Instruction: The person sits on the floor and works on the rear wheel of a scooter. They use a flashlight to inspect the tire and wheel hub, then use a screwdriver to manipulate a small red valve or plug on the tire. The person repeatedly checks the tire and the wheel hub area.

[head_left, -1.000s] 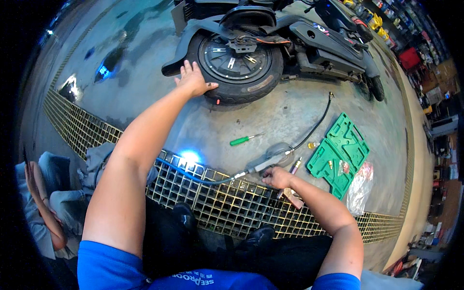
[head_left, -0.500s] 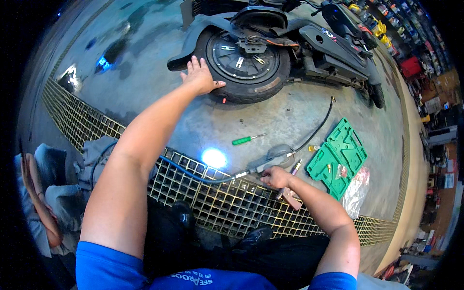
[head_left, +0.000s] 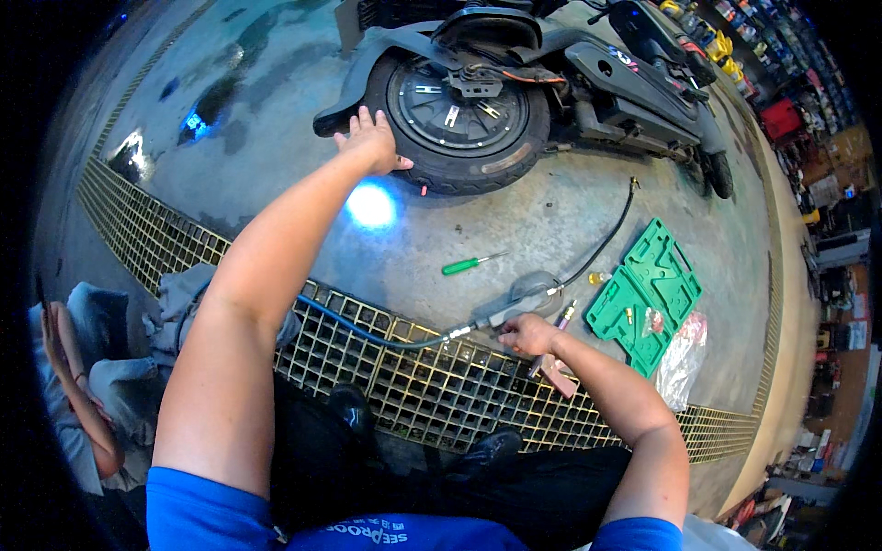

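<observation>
Item: black shoes [head_left: 496, 445], yours, at the metal grate [head_left: 395, 381]. 
Item: tool with a pinkish handle [head_left: 557, 376], partly hidden behind your right wrist. 
Item: your right hand [head_left: 526, 334], fingers curled at the near side of the grey air gun [head_left: 510, 308]; you cannot tell from here whether they pinch it or only touch it. 
Item: blue hose [head_left: 367, 335], joined to the air gun's left end. 
Item: green case [head_left: 643, 292], opened flat on the floor to your right, clear plastic bag [head_left: 682, 367] beside it. 
Item: black hose [head_left: 602, 246], running from the air gun to a brass tip. 
Item: green-handled screwdriver [head_left: 462, 266], on the floor beyond the air gun. 
Item: small red peg [head_left: 424, 191], at the tyre's near edge. 
Item: your left hand [head_left: 370, 147], fingers spread, laid at the left edge of the black tyre [head_left: 469, 177]. 
Item: dark scooter [head_left: 634, 92], bearing that tyre.
</observation>
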The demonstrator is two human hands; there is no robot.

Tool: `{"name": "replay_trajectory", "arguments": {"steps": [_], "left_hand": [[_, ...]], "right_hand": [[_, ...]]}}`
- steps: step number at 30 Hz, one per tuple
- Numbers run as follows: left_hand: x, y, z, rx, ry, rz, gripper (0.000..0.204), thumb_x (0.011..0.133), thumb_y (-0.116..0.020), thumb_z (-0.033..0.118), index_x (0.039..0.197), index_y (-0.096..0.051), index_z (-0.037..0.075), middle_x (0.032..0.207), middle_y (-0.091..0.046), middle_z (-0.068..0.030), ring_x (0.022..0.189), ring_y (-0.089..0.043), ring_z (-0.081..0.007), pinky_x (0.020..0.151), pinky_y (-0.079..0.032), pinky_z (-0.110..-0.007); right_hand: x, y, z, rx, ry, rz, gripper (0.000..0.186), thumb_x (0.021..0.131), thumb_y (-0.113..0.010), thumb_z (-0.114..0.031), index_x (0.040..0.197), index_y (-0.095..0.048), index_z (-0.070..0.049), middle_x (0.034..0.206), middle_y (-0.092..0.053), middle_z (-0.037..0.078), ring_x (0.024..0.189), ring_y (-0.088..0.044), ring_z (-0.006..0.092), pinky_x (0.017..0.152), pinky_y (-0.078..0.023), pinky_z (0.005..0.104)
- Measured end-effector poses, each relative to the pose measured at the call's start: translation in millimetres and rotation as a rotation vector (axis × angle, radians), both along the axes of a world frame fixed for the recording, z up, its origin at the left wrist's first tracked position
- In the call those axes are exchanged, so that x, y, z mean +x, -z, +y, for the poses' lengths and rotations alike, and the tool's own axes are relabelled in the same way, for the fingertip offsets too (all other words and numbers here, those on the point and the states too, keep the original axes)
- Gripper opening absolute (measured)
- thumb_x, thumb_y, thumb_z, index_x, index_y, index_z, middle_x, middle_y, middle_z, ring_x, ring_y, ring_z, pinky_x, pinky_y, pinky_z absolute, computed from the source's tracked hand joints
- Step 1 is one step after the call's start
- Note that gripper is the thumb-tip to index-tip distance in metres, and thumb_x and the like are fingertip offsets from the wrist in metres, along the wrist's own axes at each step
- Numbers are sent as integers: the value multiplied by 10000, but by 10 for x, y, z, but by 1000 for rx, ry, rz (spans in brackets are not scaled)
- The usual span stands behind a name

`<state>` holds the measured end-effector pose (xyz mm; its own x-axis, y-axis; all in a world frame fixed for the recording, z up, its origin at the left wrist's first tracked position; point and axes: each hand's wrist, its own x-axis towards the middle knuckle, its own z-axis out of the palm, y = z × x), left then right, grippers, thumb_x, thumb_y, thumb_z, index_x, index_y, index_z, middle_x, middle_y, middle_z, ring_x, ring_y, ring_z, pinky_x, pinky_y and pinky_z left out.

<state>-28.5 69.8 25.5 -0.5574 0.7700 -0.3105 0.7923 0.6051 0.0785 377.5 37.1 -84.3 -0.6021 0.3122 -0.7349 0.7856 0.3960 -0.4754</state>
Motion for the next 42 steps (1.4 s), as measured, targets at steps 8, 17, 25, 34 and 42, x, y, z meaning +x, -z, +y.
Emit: {"name": "replay_trajectory", "arguments": {"steps": [8, 17, 25, 34, 42], "left_hand": [[38, -34, 19, -23, 16, 32, 1132, 733, -740, 552, 1515, -92, 51, 1577, -54, -204, 1444, -153, -367, 1106, -227, -593], [24, -15, -10, 1, 36, 67, 1116, 728, -744, 552, 1507, -129, 40, 1569, -103, -209, 1432, -189, -370, 1087, -261, -596], [-28, -21, -66, 42, 32, 47, 1110, 725, -744, 555, 1510, -143, 51, 1573, -104, -201, 1444, -158, -364, 1094, -232, -599], [-56, 56, -107, 101, 46, -19, 1108, 735, -737, 556, 1513, -126, 56, 1575, -73, -204, 1447, -136, -369, 1095, -232, -611], [-125, 82, -150, 93, 54, -45, 981, 808, -692, 498, 1528, -128, 143, 1595, -39, -126, 1454, -126, -343, 1115, -210, -597]], "right_hand": [[47, -3, 4, -10, 29, 18, 402, 836, -650, -352, 1019, -680, 4, 966, -671, 244, 916, -647, 387, 817, -505, 431], [10, -104, 28, 20, 11, 18, 405, 839, -650, -348, 1039, -671, 4, 977, -670, 246, 931, -643, 393, 835, -498, 437], [137, -103, 179, 85, 36, 12, 399, 841, -648, -350, 1065, -675, -21, 997, -671, 236, 943, -646, 369, 827, -502, 426], [396, 66, 197, 93, 79, -41, 417, 849, -656, -326, 1096, -646, 10, 882, -664, 192, 817, -639, 299, 729, -503, 393], [275, -56, 23, 140, -29, 57, 394, 871, -659, -292, 1112, -628, 18, 696, -640, 112, 617, -618, 174, 575, -497, 338]]}}
